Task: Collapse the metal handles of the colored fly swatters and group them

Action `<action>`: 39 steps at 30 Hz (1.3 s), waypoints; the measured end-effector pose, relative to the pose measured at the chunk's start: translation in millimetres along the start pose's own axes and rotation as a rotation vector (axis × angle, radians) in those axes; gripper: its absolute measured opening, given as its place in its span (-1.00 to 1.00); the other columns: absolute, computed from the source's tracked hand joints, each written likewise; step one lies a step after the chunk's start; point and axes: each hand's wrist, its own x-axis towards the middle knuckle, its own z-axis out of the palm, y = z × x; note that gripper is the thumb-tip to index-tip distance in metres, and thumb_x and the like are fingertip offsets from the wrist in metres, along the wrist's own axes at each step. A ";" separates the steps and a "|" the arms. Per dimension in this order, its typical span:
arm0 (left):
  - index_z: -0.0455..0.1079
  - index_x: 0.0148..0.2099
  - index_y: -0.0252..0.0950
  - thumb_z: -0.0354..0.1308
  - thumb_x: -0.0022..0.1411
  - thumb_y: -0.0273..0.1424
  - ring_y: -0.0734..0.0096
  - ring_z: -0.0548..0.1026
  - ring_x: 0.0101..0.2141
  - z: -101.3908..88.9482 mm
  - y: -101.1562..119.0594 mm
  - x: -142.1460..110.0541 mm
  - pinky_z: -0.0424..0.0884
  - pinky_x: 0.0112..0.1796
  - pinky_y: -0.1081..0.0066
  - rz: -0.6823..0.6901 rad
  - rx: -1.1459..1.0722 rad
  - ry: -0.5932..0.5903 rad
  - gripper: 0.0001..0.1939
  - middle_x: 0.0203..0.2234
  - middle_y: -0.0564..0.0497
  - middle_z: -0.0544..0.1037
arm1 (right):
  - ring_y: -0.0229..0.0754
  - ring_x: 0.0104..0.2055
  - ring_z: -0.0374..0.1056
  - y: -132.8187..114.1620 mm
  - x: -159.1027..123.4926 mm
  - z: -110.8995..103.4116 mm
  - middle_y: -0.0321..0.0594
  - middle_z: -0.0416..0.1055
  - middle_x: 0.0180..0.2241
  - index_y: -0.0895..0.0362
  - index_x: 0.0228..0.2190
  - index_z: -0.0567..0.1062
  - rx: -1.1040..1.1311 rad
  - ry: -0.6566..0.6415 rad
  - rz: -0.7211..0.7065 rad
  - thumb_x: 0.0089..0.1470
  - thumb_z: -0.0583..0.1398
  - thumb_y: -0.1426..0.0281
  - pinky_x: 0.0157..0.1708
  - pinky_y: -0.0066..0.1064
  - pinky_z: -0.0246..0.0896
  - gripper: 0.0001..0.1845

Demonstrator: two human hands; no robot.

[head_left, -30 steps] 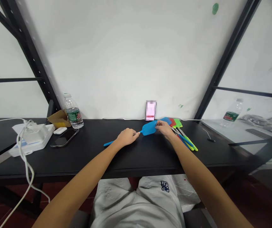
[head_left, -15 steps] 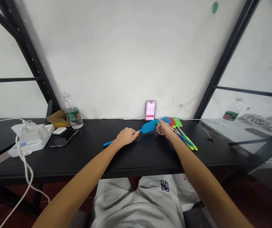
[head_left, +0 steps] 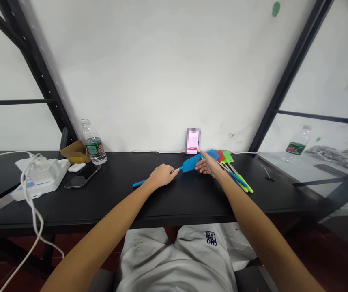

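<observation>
A blue plastic fly swatter (head_left: 189, 164) is clenched by its thin handle in the left hand (head_left: 162, 175), over the table. The right hand (head_left: 209, 166) is held open beside its mesh head; "CHOCOLATE" is printed on white shorts (head_left: 177, 251).

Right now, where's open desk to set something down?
Open desk lies between the phone and the blue swatter, and along the front edge below the left hand and right hand. Another patch sits right of the swatter pile. It's crowded at the far left, around the white charger and cables, and at the pile.
</observation>
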 end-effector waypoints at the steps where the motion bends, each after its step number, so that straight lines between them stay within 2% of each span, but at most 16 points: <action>1: 0.39 -0.49 -0.26 -0.20 0.32 0.03 0.36 0.35 -0.55 0.3 -0.1 0.0 0.02 -0.50 0.39 0.000 0.002 -0.003 -0.40 -0.56 -0.07 0.46 | -0.24 -0.57 0.34 0.1 -0.1 -0.1 0.16 0.55 -0.30 0.22 -0.48 0.50 0.002 0.003 0.005 0.04 -0.01 -0.20 -0.64 -0.46 0.13 -0.27; 5: 0.41 -0.48 -0.26 -0.21 0.32 0.05 0.36 0.37 -0.54 0.4 -0.2 0.3 0.04 -0.50 0.40 -0.010 0.003 -0.010 -0.39 -0.55 -0.08 0.48 | -0.24 -0.58 0.33 0.3 1.6 -1.9 0.14 0.55 -0.31 0.24 -0.47 0.51 0.052 -0.002 0.022 0.07 0.06 -0.05 -0.63 -0.46 0.13 -0.41; 10: 0.43 -0.45 -0.27 -0.22 0.32 0.06 0.32 0.42 -0.50 0.0 0.3 0.3 0.10 -0.47 0.41 -0.022 0.016 -0.020 -0.38 -0.51 -0.10 0.51 | -0.25 -0.58 0.31 0.1 4.3 -3.2 0.09 0.55 -0.34 0.22 -0.44 0.47 0.090 -0.026 0.013 0.07 0.04 0.14 -0.63 -0.47 0.11 -0.59; 13: 0.45 -0.42 -0.26 -0.23 0.33 0.05 0.27 0.46 -0.45 0.0 0.9 0.0 0.15 -0.45 0.41 -0.033 0.037 -0.030 -0.38 -0.47 -0.11 0.54 | -0.26 -0.60 0.29 -1.1 2.9 -1.0 0.04 0.54 -0.39 0.21 -0.44 0.43 0.114 -0.004 0.015 -0.01 0.08 0.26 -0.63 -0.46 0.10 -0.74; 16: 0.47 -0.41 -0.25 -0.25 0.33 0.05 0.24 0.48 -0.43 -0.4 1.6 -0.5 0.19 -0.43 0.40 -0.045 0.046 -0.038 -0.37 -0.46 -0.11 0.54 | -0.24 -0.60 0.29 -0.5 2.8 1.8 -0.10 0.46 -0.51 0.18 -0.46 0.39 0.129 0.042 -0.027 -0.15 0.13 0.38 -0.63 -0.45 0.09 -0.86; 20: 0.49 -0.41 -0.26 -0.25 0.32 0.07 0.24 0.47 -0.43 -1.6 2.5 -0.8 0.20 -0.42 0.39 -0.043 0.038 -0.036 -0.34 -0.47 -0.12 0.54 | -0.28 -0.59 0.21 6.7 10.6 1.9 -0.29 0.30 -0.62 0.17 -0.50 0.41 0.080 0.041 -0.172 -0.32 0.11 0.48 -0.63 -0.47 0.02 -0.82; 23: 0.49 -0.42 -0.27 -0.25 0.31 0.08 0.26 0.46 -0.45 -2.1 3.1 -0.6 0.17 -0.44 0.40 -0.044 0.029 -0.039 -0.33 -0.49 -0.13 0.52 | -0.31 -0.56 0.18 13.7 18.2 -0.3 -0.33 0.31 -0.58 0.16 -0.47 0.44 0.033 0.056 -0.263 -0.38 0.09 0.51 -0.59 -0.49 0.02 -0.73; 31: 0.48 -0.46 -0.27 -0.24 0.30 0.10 0.26 0.46 -0.47 -0.2 3.0 -0.7 0.16 -0.45 0.41 -0.056 0.041 -0.019 -0.31 -0.52 -0.13 0.51 | -0.32 -0.53 0.16 17.6 21.1 -0.6 -0.38 0.25 -0.60 0.14 -0.55 0.36 -0.049 0.079 -0.371 -0.36 0.11 0.49 -0.52 -0.47 0.04 -0.85; 35: 0.48 -0.46 -0.26 -0.25 0.28 0.13 0.24 0.47 -0.46 -0.3 3.3 -0.5 0.19 -0.45 0.40 -0.081 0.041 -0.023 -0.30 -0.52 -0.13 0.51 | -0.28 -0.46 0.23 16.2 18.7 0.7 -0.33 0.33 -0.55 0.16 -0.54 0.39 -0.085 0.117 -0.452 -0.34 0.12 0.49 -0.45 -0.46 0.10 -0.84; 39: 0.51 -0.44 -0.26 -0.27 0.26 0.16 0.22 0.49 -0.44 -0.4 3.9 0.5 0.24 -0.42 0.38 -0.125 0.056 -0.022 -0.27 -0.50 -0.14 0.53 | -0.30 -0.51 0.21 14.7 14.8 -0.5 -0.34 0.33 -0.56 0.15 -0.50 0.44 -0.185 0.187 -0.493 -0.29 0.12 0.48 -0.51 -0.48 0.04 -0.83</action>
